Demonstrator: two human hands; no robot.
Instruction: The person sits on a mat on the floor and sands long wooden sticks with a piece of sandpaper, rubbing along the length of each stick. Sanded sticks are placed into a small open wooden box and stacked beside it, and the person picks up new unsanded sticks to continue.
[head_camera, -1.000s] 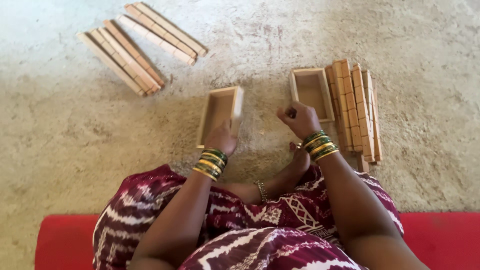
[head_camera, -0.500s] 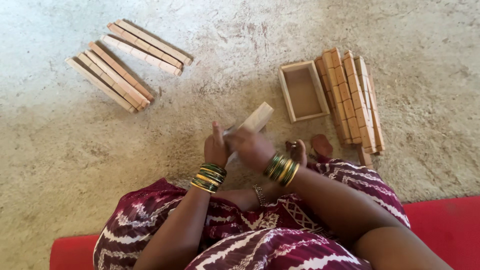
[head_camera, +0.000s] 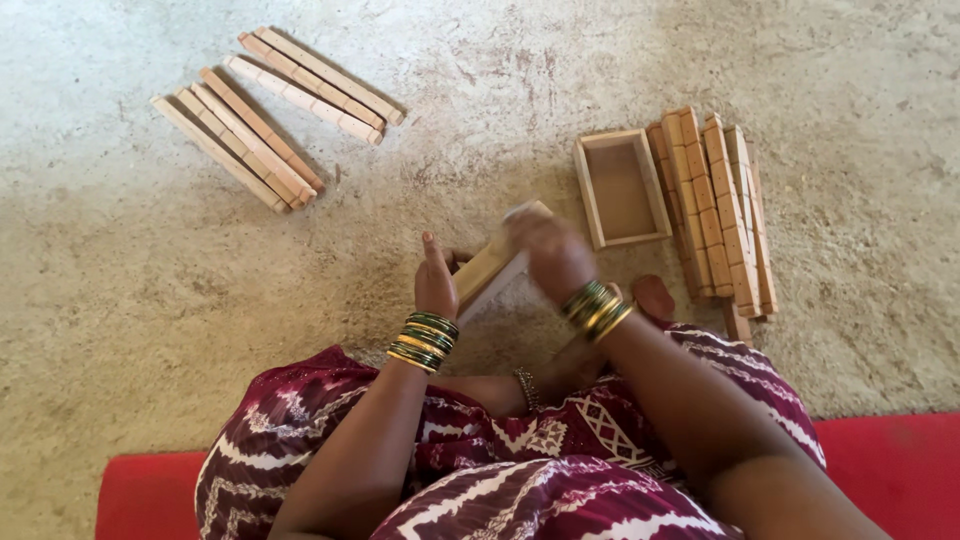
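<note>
A small wooden box (head_camera: 492, 268) is held between both hands just above the floor (head_camera: 130, 300), in front of the seated person's knees. It is tilted, one end raised toward the upper right, the other low by the left wrist. The left hand (head_camera: 436, 285) is set against the box's near left side, fingers straight and close together, the palm pressed to the wood. The right hand (head_camera: 556, 255) is laid over the upper end, fingers curled down around it; this hand is blurred, so the exact fingertip placement cannot be told. Green and gold bangles (head_camera: 424, 340) are worn on both wrists.

A second box (head_camera: 622, 189), open and lying flat, is seen on the floor to the right, well apart from the held one. Just beside it, on its right, a stack of wooden strips (head_camera: 715, 205) is laid, touching or nearly touching its side. Two more bundles of strips (head_camera: 275, 115) are set at the upper left, well apart from the hands, lying aslant and near each other.

A maroon patterned dress (head_camera: 520, 450) is draped over the crossed legs, and a bare foot (head_camera: 652, 297) is shown near the right wrist. A red mat (head_camera: 900, 470) is spread under the person at the lower edge
</note>
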